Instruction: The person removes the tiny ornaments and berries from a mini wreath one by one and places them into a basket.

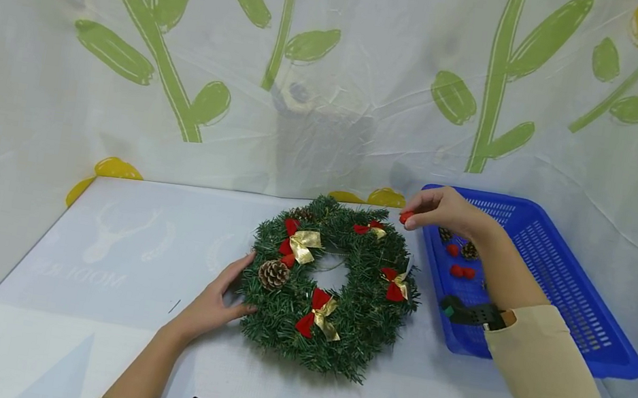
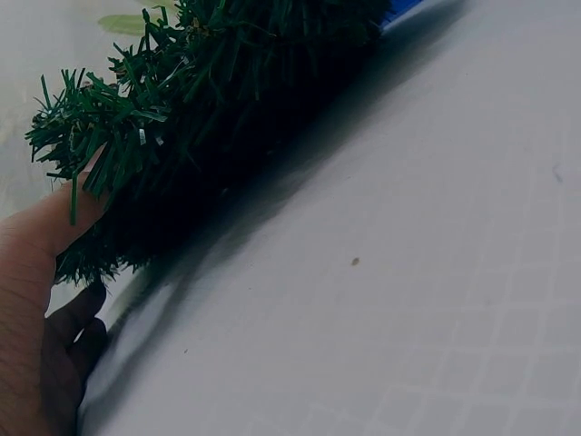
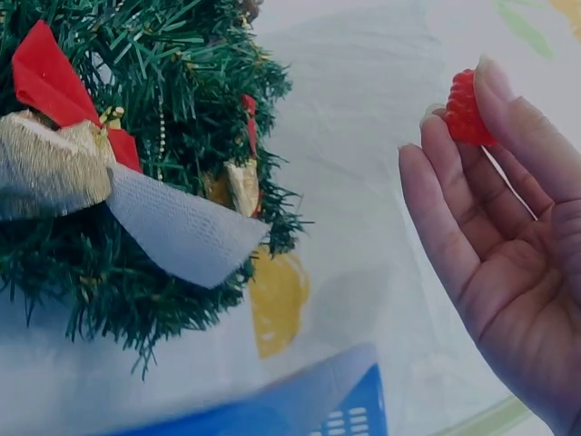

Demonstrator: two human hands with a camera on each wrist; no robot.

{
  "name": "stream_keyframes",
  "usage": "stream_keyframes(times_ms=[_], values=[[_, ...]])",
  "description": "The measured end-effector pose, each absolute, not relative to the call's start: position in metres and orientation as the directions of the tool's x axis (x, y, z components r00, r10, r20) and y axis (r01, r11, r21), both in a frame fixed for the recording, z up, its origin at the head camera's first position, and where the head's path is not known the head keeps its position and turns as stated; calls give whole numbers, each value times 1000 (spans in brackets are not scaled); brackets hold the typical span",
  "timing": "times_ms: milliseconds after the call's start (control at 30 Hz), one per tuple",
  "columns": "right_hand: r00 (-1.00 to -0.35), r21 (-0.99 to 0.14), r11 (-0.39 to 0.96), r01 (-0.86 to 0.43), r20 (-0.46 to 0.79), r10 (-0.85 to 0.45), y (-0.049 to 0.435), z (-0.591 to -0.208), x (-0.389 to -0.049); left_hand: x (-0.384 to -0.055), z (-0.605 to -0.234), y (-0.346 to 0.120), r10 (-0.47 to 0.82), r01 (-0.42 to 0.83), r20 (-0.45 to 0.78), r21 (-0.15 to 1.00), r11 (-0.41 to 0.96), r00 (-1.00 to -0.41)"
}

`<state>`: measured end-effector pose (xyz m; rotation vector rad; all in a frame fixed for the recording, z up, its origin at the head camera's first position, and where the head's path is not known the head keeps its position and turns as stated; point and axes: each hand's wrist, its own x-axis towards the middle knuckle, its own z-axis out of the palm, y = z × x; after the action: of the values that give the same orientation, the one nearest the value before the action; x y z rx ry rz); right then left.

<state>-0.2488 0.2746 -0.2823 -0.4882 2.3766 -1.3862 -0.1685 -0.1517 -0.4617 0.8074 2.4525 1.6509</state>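
A green wreath (image 1: 360,315) carries red bows with gold ribbon and a pine cone (image 1: 273,275) on its left side. My left hand (image 1: 214,304) holds the wreath's left edge, with thumb and fingers spread around it. In the left wrist view, part of the left hand (image 2: 45,245) disappears into the greenery. Beyond the wreath's upper right side, my right hand (image 1: 444,211) pinches a red artificial raspberry (image 3: 465,109) between thumb and fingertips. The right wrist view shows the berry's bumpy surface, apart from the wreath.
To the right stands a blue plastic basket (image 1: 610,359), partly behind the right forearm. Inside it are several red berries (image 1: 463,272) and small pine cones (image 1: 469,250). A white table (image 1: 113,292) lies below, against a flower-patterned cloth backdrop (image 1: 353,135).
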Motion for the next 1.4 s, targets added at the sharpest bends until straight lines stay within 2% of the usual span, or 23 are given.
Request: stream_keyframes(times_ms=[333,500,967,1200,1400], values=[[-898,-855,505,-117,-125,-421,289,-276,-235,-169,-461,-151,458,375,213,878,299,-863],[-912,-857,506,-91,-132,-387,301,-279,-231,-169,-461,-149,446,343,179,884,318,-877],[-935,-860,503,-83,-107,-338,337,-292,-228,-168,-460,-152,453,347,190,891,293,-871],[-964,-815,577,-50,-112,-241,353,-298,-231,-167,-460,-152,451,347,189,888,300,-872],[-971,-827,561,-23,-114,-208,366,-306,-233,-167,-458,-152,450,349,189,886,305,-873]])
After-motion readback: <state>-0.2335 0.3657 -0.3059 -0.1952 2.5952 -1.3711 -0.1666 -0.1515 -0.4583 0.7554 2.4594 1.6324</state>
